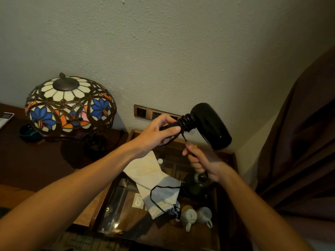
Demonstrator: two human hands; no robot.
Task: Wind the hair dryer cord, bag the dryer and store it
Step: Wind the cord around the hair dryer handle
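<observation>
Dryer (210, 125) — cord (186, 122) coiled, both hands gripping

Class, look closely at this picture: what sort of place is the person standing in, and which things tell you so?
Probably a hotel or guest bedroom: a stained-glass lamp on a dark wooden side table, lidded cups on a glass-topped stand, and brown curtains.

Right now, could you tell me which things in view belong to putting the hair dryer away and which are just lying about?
Job: hair dryer, cord, white drawstring bag, left hand, right hand.
Lying about: stained-glass lamp, two white cups, dark teapot, wall sockets.
</observation>
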